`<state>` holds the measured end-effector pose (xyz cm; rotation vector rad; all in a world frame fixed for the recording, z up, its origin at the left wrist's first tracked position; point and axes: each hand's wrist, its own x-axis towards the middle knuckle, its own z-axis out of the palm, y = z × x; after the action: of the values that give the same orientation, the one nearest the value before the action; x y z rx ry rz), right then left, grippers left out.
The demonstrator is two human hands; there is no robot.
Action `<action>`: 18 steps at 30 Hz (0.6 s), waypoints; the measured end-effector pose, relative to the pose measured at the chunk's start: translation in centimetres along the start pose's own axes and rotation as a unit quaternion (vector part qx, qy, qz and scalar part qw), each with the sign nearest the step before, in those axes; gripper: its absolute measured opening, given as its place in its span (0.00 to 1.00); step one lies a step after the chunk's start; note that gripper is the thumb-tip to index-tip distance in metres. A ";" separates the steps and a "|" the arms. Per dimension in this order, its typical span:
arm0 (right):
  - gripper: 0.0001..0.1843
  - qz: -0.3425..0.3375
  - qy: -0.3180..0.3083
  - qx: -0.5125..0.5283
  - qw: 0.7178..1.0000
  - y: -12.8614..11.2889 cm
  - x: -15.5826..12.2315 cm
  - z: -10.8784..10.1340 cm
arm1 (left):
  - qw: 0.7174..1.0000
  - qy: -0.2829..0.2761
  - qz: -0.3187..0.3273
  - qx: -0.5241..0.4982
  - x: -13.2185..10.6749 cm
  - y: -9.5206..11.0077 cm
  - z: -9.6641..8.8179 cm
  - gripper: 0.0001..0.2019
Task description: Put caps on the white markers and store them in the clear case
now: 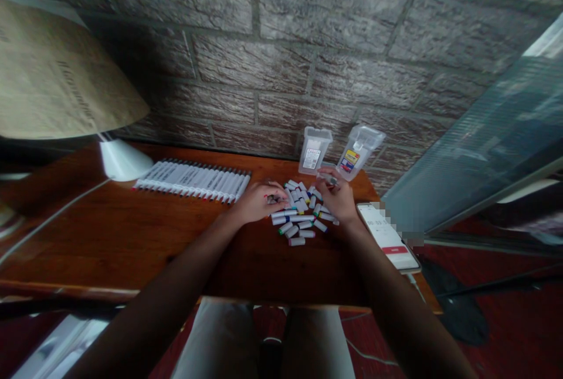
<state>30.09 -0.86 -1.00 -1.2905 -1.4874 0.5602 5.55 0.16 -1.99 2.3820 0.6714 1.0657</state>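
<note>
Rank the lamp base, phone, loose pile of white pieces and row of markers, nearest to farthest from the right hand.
From the right hand:
1. Loose pile, beside it, to the left.
2. Phone, to its right.
3. Row of markers, farther left.
4. Lamp base, leftmost.

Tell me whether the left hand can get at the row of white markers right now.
Likely yes: the left hand is close beside the row of white markers, with nothing visible between them, though whether that hand already holds something is unclear.
</note>
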 end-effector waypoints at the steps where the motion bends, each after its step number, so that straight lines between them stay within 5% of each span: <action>1: 0.15 -0.021 0.001 -0.060 0.998 0.1 -0.1 0.0 | 1.000 -0.002 0.000 0.000 -0.1 -0.1 0.1 0.07; 5: 0.16 -0.046 -0.015 -0.214 0.976 0.0 -0.3 -0.1 | 1.000 -0.017 -0.026 0.001 -0.3 -0.6 0.4 0.05; 18: 0.22 -0.024 -0.067 -0.279 0.958 0.7 -0.1 0.1 | 0.999 0.007 -0.031 -0.002 -0.2 -1.0 0.1 0.04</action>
<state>30.33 -0.72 -1.70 -1.6622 -1.8652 0.1968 5.29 0.77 -2.74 2.3361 0.7422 1.0584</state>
